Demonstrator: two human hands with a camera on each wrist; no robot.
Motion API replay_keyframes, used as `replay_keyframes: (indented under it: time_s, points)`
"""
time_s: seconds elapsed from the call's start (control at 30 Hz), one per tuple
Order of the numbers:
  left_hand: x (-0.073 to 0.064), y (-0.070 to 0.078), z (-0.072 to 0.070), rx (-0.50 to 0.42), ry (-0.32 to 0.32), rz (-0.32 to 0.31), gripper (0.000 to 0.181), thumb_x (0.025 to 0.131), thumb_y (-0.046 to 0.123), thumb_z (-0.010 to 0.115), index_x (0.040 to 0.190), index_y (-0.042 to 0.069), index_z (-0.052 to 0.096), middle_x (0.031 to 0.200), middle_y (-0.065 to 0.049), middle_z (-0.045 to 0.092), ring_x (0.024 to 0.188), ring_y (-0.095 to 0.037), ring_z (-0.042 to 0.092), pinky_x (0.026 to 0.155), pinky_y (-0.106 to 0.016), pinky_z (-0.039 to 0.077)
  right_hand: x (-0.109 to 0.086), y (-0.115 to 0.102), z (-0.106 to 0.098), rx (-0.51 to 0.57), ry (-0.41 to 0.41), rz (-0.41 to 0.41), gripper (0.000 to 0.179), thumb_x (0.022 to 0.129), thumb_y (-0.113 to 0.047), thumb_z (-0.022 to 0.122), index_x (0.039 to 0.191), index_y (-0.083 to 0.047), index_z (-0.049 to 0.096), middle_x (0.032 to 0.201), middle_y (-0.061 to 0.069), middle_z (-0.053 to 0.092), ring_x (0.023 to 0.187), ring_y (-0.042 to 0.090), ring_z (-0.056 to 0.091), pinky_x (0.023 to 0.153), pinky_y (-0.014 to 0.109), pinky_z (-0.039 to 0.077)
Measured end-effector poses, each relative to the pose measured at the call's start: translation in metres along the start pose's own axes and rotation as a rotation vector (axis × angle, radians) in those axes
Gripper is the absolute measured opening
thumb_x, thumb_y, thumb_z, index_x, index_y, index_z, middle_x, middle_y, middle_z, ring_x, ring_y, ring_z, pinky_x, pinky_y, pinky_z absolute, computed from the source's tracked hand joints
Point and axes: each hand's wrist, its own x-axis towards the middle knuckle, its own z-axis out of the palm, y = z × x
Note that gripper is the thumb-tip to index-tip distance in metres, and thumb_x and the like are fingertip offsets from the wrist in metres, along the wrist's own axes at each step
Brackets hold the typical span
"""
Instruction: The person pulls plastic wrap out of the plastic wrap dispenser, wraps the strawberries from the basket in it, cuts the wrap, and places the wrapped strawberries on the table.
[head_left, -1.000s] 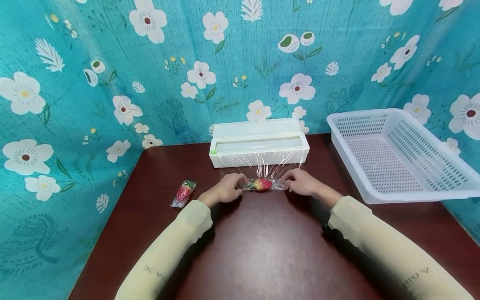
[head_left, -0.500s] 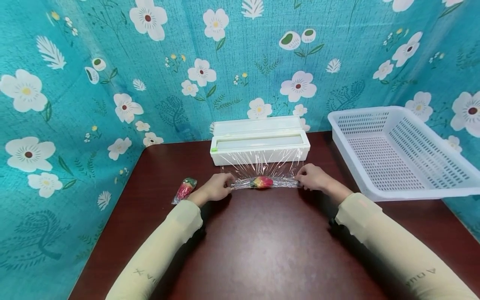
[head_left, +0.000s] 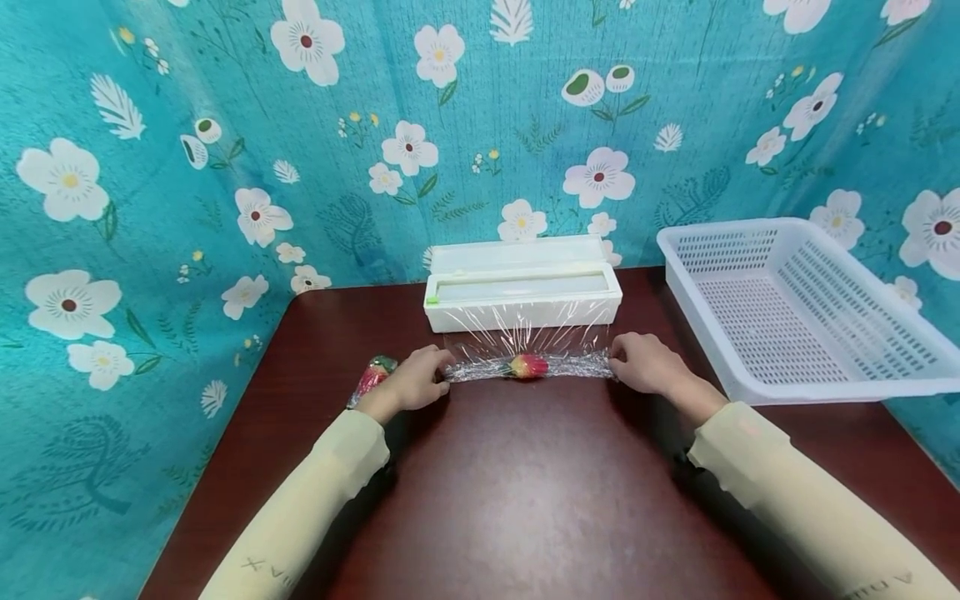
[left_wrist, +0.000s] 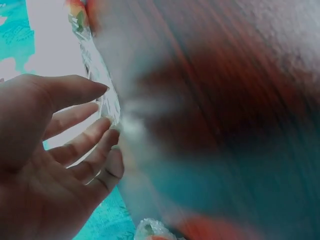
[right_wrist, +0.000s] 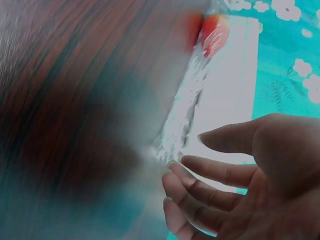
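A red and yellow fruit (head_left: 529, 365) with a green end, strawberry-like in shape, lies on the table rolled in clear cling film (head_left: 480, 368). The film stretches back from it to the white dispenser box (head_left: 525, 315). At the left end of the roll, my left hand (head_left: 418, 377) has its fingertips by the twisted film; thumb and fingers stand apart in the left wrist view. My right hand (head_left: 647, 363) is likewise at the right end, its thumb (right_wrist: 227, 139) away from the fingers. Partly hidden behind my left hand lies a second wrapped fruit (head_left: 371, 378).
A white perforated plastic basket (head_left: 817, 388) stands at the right of the dark red table (head_left: 517, 500). The dispenser's lid (head_left: 517, 253) is raised against the flowered blue curtain (head_left: 465, 100) at the back.
Both hands have moved outward along the film, left hand leftward and right hand rightward. More of the gathered film shows on either side of the fruit, and the fingers have loosened.
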Motion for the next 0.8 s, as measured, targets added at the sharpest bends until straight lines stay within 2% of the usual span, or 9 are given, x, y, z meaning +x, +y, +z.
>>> replay_keyframes:
  time_s: [0.17,0.3,0.37,0.5,0.57,0.63,0.7,0.8]
  points:
    - [0.005,0.007,0.004,-0.004,0.042,0.046,0.036,0.093,0.009,0.072,0.128,0.001,0.065,0.120,-0.014,0.060,0.109,-0.028,0.060,0.098,-0.046,0.050,0.002,-0.009,0.003,0.005,-0.004,-0.137,0.018,0.093,-0.012,0.065,0.107,-0.001,0.071,0.086,0.007,0.067,0.078,0.023,0.060,0.071,0.044,0.051]
    - [0.011,0.010,0.006,0.021,0.087,0.065,0.036,0.095,0.013,0.072,0.128,0.004,0.066,0.123,-0.012,0.061,0.113,-0.026,0.059,0.100,-0.045,0.049,0.005,-0.015,0.008,-0.001,-0.005,-0.181,0.019,0.094,-0.012,0.067,0.109,-0.001,0.072,0.092,0.009,0.069,0.084,0.024,0.062,0.076,0.046,0.053]
    - [0.014,0.008,0.004,0.016,0.150,0.052,0.036,0.095,0.016,0.073,0.128,0.005,0.066,0.125,-0.012,0.062,0.115,-0.027,0.058,0.099,-0.047,0.050,0.009,-0.019,0.008,0.000,0.016,-0.197,0.016,0.093,-0.011,0.067,0.105,-0.002,0.072,0.091,0.008,0.068,0.084,0.024,0.062,0.074,0.045,0.053]
    - [0.023,0.000,-0.007,0.010,0.327,-0.006,0.045,0.094,0.024,0.075,0.134,0.008,0.062,0.132,-0.011,0.057,0.117,-0.029,0.055,0.091,-0.051,0.052,0.018,-0.027,0.004,0.009,0.047,-0.231,0.007,0.093,-0.011,0.067,0.095,-0.007,0.072,0.080,0.003,0.062,0.076,0.021,0.056,0.065,0.038,0.047]
    - [0.028,-0.006,-0.013,0.020,0.405,-0.031,0.054,0.093,0.030,0.077,0.139,0.009,0.058,0.136,-0.011,0.054,0.118,-0.030,0.053,0.088,-0.051,0.053,0.022,-0.032,0.002,0.013,0.054,-0.245,0.008,0.095,-0.012,0.067,0.096,-0.007,0.073,0.079,0.002,0.062,0.075,0.020,0.055,0.064,0.036,0.046]
    - [0.034,-0.013,-0.019,0.050,0.453,-0.046,0.062,0.091,0.035,0.079,0.142,0.008,0.056,0.140,-0.012,0.051,0.119,-0.031,0.051,0.088,-0.051,0.052,0.026,-0.038,-0.001,0.012,0.057,-0.255,0.009,0.095,-0.013,0.068,0.097,-0.006,0.074,0.080,0.002,0.063,0.074,0.020,0.055,0.063,0.036,0.046]
    - [0.039,-0.020,-0.024,0.081,0.464,-0.057,0.069,0.089,0.040,0.080,0.144,0.008,0.054,0.144,-0.012,0.049,0.123,-0.033,0.049,0.092,-0.053,0.050,0.031,-0.045,-0.002,0.010,0.060,-0.262,0.010,0.096,-0.014,0.068,0.098,-0.006,0.074,0.082,0.002,0.065,0.074,0.020,0.056,0.065,0.037,0.047]
    - [0.047,-0.031,-0.030,0.111,0.432,-0.077,0.076,0.087,0.046,0.080,0.147,0.008,0.052,0.151,-0.012,0.046,0.131,-0.036,0.045,0.100,-0.056,0.045,0.039,-0.059,-0.003,0.012,0.063,-0.302,0.011,0.097,-0.013,0.067,0.098,-0.005,0.074,0.083,0.003,0.067,0.074,0.020,0.058,0.069,0.039,0.050]
